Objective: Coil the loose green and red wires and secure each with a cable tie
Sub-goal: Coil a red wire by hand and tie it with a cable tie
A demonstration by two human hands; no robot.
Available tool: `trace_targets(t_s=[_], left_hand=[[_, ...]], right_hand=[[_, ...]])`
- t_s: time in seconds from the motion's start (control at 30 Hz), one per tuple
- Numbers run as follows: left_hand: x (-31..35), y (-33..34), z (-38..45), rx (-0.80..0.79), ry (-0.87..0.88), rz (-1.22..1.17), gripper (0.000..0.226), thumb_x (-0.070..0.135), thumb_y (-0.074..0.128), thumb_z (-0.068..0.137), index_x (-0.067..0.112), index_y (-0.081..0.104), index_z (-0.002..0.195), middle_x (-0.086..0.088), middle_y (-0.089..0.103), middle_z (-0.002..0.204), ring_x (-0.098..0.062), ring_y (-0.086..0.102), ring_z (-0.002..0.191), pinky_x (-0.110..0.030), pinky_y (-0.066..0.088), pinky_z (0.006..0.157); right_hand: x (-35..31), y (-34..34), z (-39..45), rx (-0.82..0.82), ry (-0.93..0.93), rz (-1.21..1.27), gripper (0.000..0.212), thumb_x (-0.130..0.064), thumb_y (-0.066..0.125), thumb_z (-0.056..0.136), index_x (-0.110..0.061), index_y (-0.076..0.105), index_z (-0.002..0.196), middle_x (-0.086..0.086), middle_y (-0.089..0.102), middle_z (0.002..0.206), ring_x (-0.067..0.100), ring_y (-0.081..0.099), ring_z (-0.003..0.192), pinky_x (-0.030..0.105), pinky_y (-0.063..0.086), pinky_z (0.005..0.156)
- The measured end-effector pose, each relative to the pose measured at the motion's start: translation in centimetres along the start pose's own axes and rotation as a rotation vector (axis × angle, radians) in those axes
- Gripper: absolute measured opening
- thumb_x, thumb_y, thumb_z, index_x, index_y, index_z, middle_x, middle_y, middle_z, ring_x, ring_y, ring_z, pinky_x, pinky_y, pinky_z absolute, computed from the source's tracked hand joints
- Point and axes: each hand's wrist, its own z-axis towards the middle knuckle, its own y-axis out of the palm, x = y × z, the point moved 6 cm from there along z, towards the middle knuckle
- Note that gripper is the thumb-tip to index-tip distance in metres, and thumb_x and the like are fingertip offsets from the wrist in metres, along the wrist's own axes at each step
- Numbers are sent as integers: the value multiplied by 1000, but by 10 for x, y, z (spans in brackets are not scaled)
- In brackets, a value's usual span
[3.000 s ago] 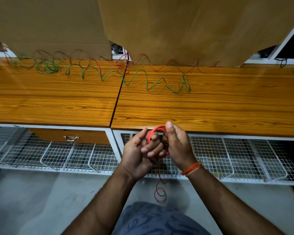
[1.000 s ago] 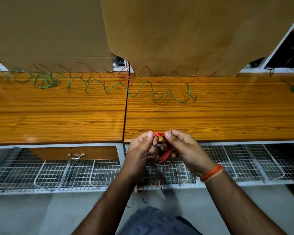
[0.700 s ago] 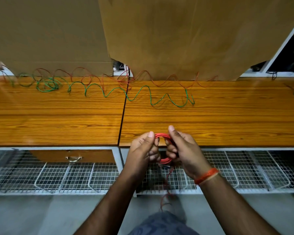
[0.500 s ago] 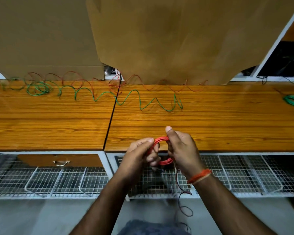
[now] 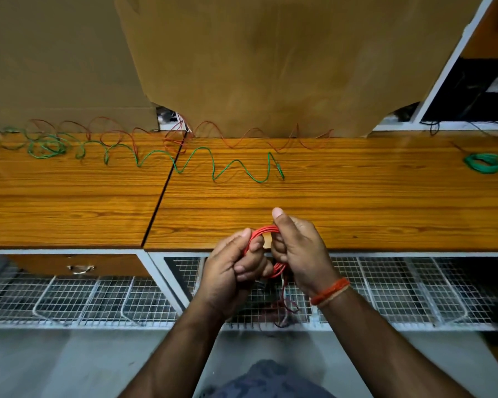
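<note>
A small coil of red wire (image 5: 263, 231) is held in front of the table's near edge. My left hand (image 5: 230, 271) grips its left side and my right hand (image 5: 296, 248) grips its right side, thumb raised. A loose red tail (image 5: 283, 307) hangs below the hands. On the wooden table (image 5: 357, 202) a loose green wire (image 5: 236, 168) zigzags along the back, with a thin loose red wire (image 5: 259, 136) behind it. A coiled green wire (image 5: 485, 163) lies at the far right. I see no cable tie.
Brown cardboard sheets (image 5: 270, 61) stand behind the table. White wire-mesh baskets (image 5: 400, 288) sit under the tabletop, and a drawer with a metal handle (image 5: 79, 268) is at lower left. A seam (image 5: 161, 193) splits the two tabletops.
Both hands kept hold of the red coil and worked it round; the hanging red tail has grown shorter. The view shifted, bringing the green coil at far right into sight.
</note>
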Motion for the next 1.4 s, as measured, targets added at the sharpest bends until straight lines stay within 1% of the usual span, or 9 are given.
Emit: trace_targets(t_s=[0.13,0.3,0.4,0.6,0.8,1.0,1.1,1.23,1.4], left_hand=[[-5,4,1,38,-16,-46,30,27,46,101,13,54,75,12,29,42,-3,24,34,-27,31,53],[2,-9,1,171,-10,-205,35,26,39,103,16,51,73,12,30,41,-1,26,31,-18,26,42],[21,-25,-3,220,55,-299,41,27,37,106,17,54,70,11,32,41,-1,28,32,-19,19,42],[65,-63,-14,363,244,-346,40,26,36,110,19,53,74,11,34,45,-1,29,37,-18,28,43],[70,-73,-16,465,327,84,30,26,32,112,16,47,88,9,38,54,-6,37,45,-21,37,51],[63,-62,-20,370,290,532,31,23,31,112,3,48,95,-2,60,61,-14,56,55,-23,50,58],[58,-56,-21,280,265,620,36,28,35,112,10,49,85,3,50,57,-12,42,50,-24,36,49],[57,-57,-19,215,237,599,41,38,36,106,13,45,74,6,35,56,-10,27,51,-30,19,52],[62,-52,-25,152,212,629,47,47,35,104,14,59,81,9,37,58,-10,30,52,-25,27,52]], right_hand=[[3,-3,-4,-45,1,32,40,-33,44,108,-18,40,71,-2,27,56,8,26,45,22,23,43],[6,-10,-11,-174,-117,-136,32,-29,51,105,-2,59,89,0,60,67,10,55,57,20,43,53],[35,-34,-12,-181,-70,-247,7,-10,67,98,-8,63,104,-9,63,75,5,60,70,18,49,63],[78,-64,-25,-68,5,-387,17,-2,72,92,-20,73,94,3,68,80,7,64,76,26,51,69],[28,-10,-33,-206,-334,-594,8,-17,71,93,-22,77,97,-9,65,94,16,65,92,27,53,77],[-19,40,-27,-246,-530,-588,9,-17,76,90,-18,80,99,1,50,100,17,55,99,19,43,85],[-32,55,-18,-244,-574,-588,10,-14,77,90,-15,80,99,4,49,99,18,54,100,21,43,88],[-43,62,-7,-232,-634,-612,10,-11,78,89,-11,80,99,4,49,98,15,54,97,21,43,84],[-43,62,1,-157,-633,-575,9,-11,76,89,-10,79,97,3,53,98,17,57,99,23,46,85]])
